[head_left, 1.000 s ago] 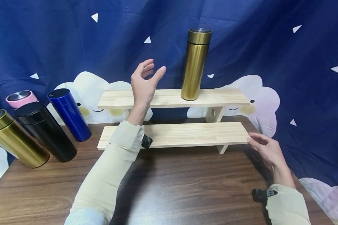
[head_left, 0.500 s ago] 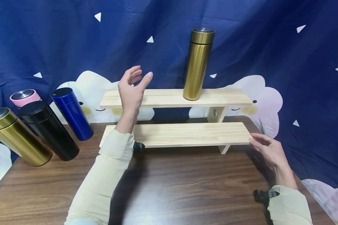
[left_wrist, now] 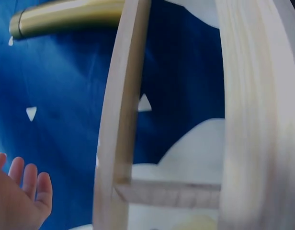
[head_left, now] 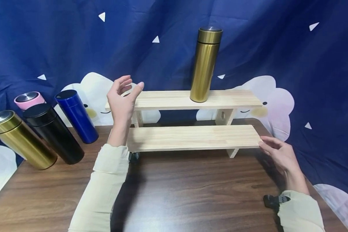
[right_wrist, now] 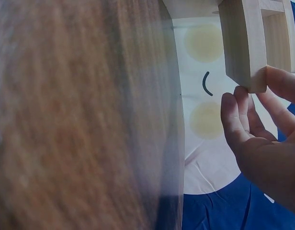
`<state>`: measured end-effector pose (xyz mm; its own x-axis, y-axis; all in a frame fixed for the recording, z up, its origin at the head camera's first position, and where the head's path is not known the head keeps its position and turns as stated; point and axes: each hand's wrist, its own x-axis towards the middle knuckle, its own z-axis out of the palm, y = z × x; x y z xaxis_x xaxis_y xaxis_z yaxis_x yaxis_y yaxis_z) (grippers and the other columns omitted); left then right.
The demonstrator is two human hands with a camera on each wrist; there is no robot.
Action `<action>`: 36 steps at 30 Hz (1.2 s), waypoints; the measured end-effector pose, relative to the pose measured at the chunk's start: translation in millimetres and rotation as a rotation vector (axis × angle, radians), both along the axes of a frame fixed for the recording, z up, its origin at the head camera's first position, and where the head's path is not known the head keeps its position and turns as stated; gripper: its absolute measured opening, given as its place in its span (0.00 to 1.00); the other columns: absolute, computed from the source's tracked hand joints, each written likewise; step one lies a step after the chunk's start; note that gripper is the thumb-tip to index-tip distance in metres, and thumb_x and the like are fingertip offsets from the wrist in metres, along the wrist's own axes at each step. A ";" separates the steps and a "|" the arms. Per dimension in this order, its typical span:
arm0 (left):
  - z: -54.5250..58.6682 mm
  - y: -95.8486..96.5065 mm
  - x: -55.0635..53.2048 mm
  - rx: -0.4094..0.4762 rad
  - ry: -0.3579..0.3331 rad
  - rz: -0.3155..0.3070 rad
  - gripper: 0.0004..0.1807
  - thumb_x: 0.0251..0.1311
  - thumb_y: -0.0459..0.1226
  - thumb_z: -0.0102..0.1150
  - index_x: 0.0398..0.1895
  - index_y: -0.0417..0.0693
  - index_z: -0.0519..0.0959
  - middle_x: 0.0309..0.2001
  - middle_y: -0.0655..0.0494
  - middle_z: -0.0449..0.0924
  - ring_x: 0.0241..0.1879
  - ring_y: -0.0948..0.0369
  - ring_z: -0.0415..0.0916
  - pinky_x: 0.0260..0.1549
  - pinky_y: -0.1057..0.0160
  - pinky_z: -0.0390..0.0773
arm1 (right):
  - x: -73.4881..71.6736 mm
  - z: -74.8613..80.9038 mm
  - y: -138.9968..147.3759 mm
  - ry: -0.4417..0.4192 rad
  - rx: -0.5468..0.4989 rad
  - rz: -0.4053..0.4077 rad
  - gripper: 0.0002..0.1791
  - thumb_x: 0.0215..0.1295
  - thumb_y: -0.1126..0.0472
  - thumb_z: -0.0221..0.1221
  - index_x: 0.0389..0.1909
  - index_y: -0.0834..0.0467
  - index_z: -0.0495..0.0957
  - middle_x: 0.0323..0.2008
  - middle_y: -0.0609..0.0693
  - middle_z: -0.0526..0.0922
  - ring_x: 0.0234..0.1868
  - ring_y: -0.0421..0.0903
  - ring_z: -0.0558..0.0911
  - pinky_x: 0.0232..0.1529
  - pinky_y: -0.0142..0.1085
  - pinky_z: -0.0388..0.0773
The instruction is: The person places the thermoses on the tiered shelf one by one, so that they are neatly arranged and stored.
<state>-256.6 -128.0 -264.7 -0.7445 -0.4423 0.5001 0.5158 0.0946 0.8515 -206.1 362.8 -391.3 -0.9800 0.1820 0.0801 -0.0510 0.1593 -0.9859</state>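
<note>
Pale grain runs along the lower wooden shelf (head_left: 191, 137), right hand (head_left: 282, 156) pinching it, left hand (head_left: 121, 104) spread.

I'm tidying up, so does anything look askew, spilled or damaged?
Nothing stands out. The gold bottle on the upper shelf, and the blue bottle and black bottle on the table, stand upright; their slant is probably camera distortion. No spill or damage shows.

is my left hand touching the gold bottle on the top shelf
Apart: the head view shows blue backdrop in a clear gap between the left hand and the gold bottle.
</note>
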 end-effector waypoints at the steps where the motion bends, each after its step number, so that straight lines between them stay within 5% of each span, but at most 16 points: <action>1: -1.7 -3.2 1.3 0.000 0.002 0.016 0.25 0.51 0.42 0.77 0.53 0.49 0.84 0.53 0.49 0.82 0.53 0.52 0.76 0.50 0.59 0.76 | -0.1 0.3 0.1 0.002 -0.015 0.002 0.10 0.64 0.67 0.67 0.44 0.51 0.85 0.33 0.36 0.84 0.33 0.31 0.84 0.36 0.24 0.80; 18: -20.6 -51.8 30.8 0.001 -0.075 0.248 0.26 0.51 0.44 0.78 0.54 0.48 0.84 0.52 0.51 0.85 0.51 0.55 0.79 0.50 0.61 0.78 | 0.2 -0.4 -1.4 0.013 -0.015 0.006 0.10 0.64 0.67 0.67 0.42 0.49 0.84 0.33 0.36 0.84 0.33 0.30 0.84 0.37 0.23 0.79; 27: -38.4 -70.2 39.7 0.076 -0.099 0.313 0.25 0.50 0.41 0.79 0.52 0.49 0.85 0.48 0.52 0.85 0.47 0.58 0.79 0.48 0.63 0.77 | 3.1 -0.6 -0.6 0.003 -0.026 -0.005 0.10 0.64 0.68 0.66 0.42 0.50 0.85 0.32 0.37 0.84 0.33 0.30 0.84 0.37 0.23 0.79; 36: -47.5 -93.5 48.5 0.242 0.089 0.470 0.18 0.48 0.34 0.79 0.43 0.39 0.85 0.40 0.46 0.85 0.39 0.59 0.81 0.45 0.65 0.78 | 0.6 1.2 0.2 -0.010 0.031 -0.006 0.10 0.65 0.65 0.67 0.46 0.54 0.83 0.33 0.35 0.84 0.34 0.30 0.84 0.37 0.23 0.79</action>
